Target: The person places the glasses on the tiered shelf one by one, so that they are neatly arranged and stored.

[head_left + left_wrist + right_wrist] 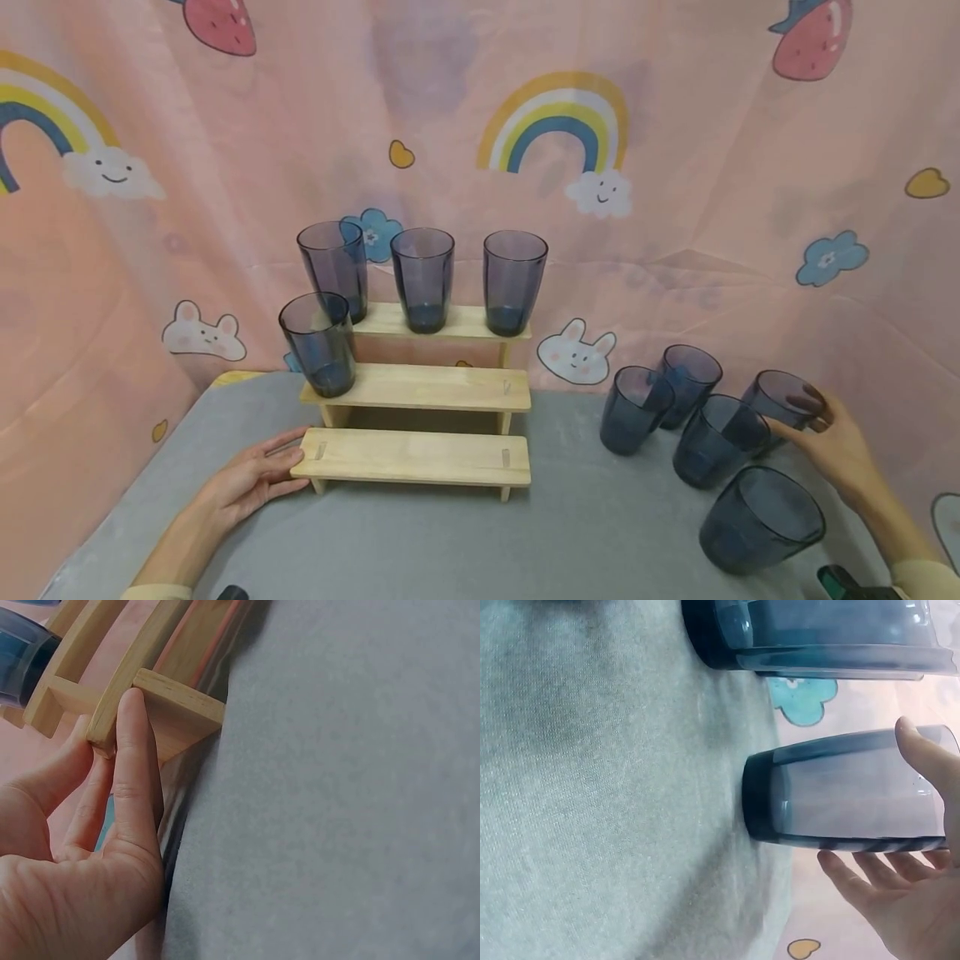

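A wooden three-step rack stands mid-table. Three dark tinted glasses stand on its top step, and one glass on the left of the middle step. My left hand lies flat on the cloth, its straight fingers touching the left end of the bottom step. At the right, my right hand holds the far right glass near its rim. The thumb is on one side of this glass and the fingers on the other.
More tinted glasses stand in a group on the grey cloth: two at the back, one in the middle and a near one. A pink patterned curtain closes the back and sides. A green-black object shows at the bottom right.
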The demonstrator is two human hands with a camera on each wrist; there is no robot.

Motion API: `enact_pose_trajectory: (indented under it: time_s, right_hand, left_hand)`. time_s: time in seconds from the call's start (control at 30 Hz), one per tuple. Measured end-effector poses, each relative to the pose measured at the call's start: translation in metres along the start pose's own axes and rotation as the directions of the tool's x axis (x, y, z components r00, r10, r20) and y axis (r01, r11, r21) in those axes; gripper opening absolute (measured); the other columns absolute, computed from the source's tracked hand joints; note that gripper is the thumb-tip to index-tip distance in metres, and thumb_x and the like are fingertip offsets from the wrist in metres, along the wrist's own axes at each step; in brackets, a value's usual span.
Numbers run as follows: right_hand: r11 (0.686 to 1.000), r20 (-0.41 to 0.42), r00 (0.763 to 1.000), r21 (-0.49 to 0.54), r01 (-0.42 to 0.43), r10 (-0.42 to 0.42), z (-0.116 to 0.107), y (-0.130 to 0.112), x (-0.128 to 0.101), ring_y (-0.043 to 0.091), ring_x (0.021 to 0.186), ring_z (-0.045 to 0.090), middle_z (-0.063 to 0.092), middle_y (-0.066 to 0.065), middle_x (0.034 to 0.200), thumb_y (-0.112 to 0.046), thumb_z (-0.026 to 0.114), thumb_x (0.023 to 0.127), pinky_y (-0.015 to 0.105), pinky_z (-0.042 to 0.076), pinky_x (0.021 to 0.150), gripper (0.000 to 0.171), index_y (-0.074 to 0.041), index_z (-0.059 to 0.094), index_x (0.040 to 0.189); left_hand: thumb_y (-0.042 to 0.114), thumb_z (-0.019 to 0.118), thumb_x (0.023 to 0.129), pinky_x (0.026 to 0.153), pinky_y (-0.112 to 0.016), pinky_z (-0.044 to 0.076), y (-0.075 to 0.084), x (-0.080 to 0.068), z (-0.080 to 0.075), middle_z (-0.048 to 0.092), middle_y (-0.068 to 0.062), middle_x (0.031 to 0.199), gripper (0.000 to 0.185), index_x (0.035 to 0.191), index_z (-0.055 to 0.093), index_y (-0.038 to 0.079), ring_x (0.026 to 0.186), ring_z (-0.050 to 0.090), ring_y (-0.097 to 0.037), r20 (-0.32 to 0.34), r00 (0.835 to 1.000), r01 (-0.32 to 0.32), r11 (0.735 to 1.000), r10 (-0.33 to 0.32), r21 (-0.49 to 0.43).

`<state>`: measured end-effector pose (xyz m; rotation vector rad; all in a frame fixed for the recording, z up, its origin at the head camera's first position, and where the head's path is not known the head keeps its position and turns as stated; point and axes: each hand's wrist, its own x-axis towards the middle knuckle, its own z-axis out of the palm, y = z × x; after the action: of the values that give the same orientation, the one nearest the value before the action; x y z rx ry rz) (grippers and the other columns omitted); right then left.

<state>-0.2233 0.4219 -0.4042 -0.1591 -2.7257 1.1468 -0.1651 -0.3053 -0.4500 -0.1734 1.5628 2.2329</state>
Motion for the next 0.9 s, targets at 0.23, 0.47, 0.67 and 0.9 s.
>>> enact_pose_trajectory:
  time_s: [0.23,0.47,0.67,0.9]
  right_hand:
    - [0.998,-0.1,0.995,-0.06,-0.019,0.013,0.0,-0.003,-0.004,0.064,0.123,0.033,0.039,0.042,0.136,-0.035,0.072,0.09,0.073,0.032,0.097,0.093,0.01,0.018,0.151]
    - [0.996,-0.169,0.985,-0.093,0.007,-0.023,-0.006,-0.007,-0.007,0.052,0.119,0.044,0.042,0.039,0.135,-0.032,0.076,0.087,0.055,0.042,0.102,0.094,0.007,0.021,0.152]
    - [0.994,-0.226,0.97,-0.086,0.07,-0.088,-0.024,-0.02,-0.006,0.026,0.11,0.05,0.051,-0.005,0.116,-0.026,0.08,0.084,0.011,0.042,0.082,0.09,-0.002,0.027,0.154]
    - [0.992,-0.223,0.966,-0.037,0.123,-0.128,-0.041,-0.052,-0.008,0.059,0.132,0.027,0.048,0.007,0.13,-0.022,0.074,0.089,0.07,0.021,0.108,0.087,-0.008,0.02,0.157]
  left_hand:
    - [0.008,0.055,0.101,0.09,-0.037,0.055,0.0,0.0,0.001,0.058,0.005,0.115,0.052,0.148,0.037,0.017,0.105,0.064,-0.018,0.026,1.0,-0.004,1.0,0.004,-0.019]
    - [0.007,0.054,0.102,0.089,-0.037,0.055,0.0,-0.001,0.0,0.058,0.005,0.115,0.052,0.149,0.034,0.016,0.105,0.064,-0.018,0.035,0.999,0.0,1.0,0.0,-0.021]
    - [0.008,0.054,0.101,0.089,-0.037,0.055,0.001,0.0,0.0,0.058,0.006,0.115,0.058,0.152,0.027,0.013,0.105,0.064,-0.018,0.031,1.0,0.002,1.0,-0.001,-0.024]
    - [0.007,0.055,0.101,0.089,-0.037,0.056,0.001,0.0,-0.001,0.058,0.006,0.114,0.039,0.136,0.048,0.022,0.105,0.064,-0.018,0.021,1.0,0.001,0.999,-0.001,-0.035]
